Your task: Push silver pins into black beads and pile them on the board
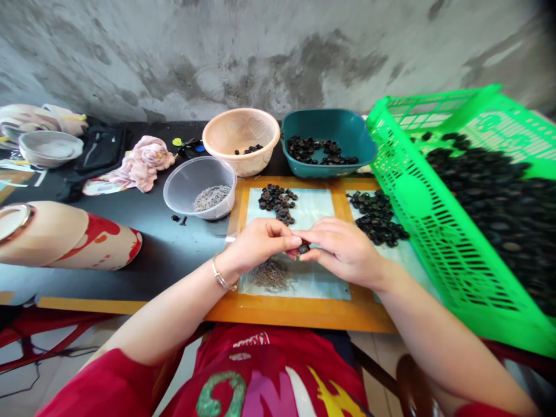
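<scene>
Above the pale work mat (321,284), my left hand (264,243) and my right hand (345,250) meet at the fingertips. Pinched between them is a small black part (304,248), round-edged and mostly covered by the fingers. Any thin pin held in the left fingertips is too small to make out. Just below my left hand lies a heap of thin metal pins (273,274). Beyond the hands is a pile of small black ring-shaped pieces (278,200). Another pile of black parts (377,217) sits past my right hand.
A green crate (434,231) full of black parts stands at right. Behind are a teal basin (330,169), a peach colander (241,124) and a clear bowl (174,197) with metal pins. A large tumbler (69,237) lies at left, near a pink cloth (145,165).
</scene>
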Available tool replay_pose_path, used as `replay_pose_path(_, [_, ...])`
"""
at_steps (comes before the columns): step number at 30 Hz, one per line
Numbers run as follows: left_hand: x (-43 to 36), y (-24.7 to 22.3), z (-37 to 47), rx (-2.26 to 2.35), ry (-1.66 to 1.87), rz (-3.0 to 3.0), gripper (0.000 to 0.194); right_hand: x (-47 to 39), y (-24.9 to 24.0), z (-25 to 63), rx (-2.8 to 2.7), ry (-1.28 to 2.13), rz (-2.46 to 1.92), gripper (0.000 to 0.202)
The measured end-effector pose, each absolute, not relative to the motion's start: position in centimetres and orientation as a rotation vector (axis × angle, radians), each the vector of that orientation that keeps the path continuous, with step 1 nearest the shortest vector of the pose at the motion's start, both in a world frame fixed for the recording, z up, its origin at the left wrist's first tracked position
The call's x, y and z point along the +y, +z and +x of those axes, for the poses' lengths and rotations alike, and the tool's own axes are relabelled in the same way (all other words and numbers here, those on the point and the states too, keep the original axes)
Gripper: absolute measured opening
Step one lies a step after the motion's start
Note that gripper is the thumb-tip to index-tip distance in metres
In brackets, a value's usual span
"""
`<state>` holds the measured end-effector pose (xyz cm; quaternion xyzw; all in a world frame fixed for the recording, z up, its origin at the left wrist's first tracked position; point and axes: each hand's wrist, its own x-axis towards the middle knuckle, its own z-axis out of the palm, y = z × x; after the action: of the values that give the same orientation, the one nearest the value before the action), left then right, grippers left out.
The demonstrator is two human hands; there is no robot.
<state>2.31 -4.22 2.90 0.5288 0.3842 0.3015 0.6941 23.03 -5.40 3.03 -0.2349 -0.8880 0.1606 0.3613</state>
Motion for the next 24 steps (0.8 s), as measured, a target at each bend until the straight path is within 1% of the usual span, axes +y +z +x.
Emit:
replay_pose_path(9, [-4.30, 3.03, 2.46, 0.827, 0.670, 1.135, 0.036, -5.67, 3.39, 22.86, -2.272, 0.396, -0.605, 0.032])
replay_pose_path(14, [-4.49, 2.91, 2.55, 0.825, 0.674, 1.130, 0.034, -6.07, 3.48, 22.66, -2.221, 0.446, -0.691, 0.026])
replay_pose_path(18, [-4.60, 2.96, 2.66, 0.880, 0.698, 1.177, 0.039, -6.25, 3.50, 22.44, -2.119, 0.527, -0.738, 0.018])
replay_pose_path(22, [-4.48, 2.91, 2.52, 0.901, 0.809, 1.265, 0.042, -6.14, 3.52, 22.45, -2.032, 0.530, -0.801, 0.014])
replay_pose_path(24, [-4.52, 2.88, 2.41, 0.824, 0.848, 1.292, 0.050, -6.02, 3.50, 22.52, -2.010, 0.530, -0.817, 0.013])
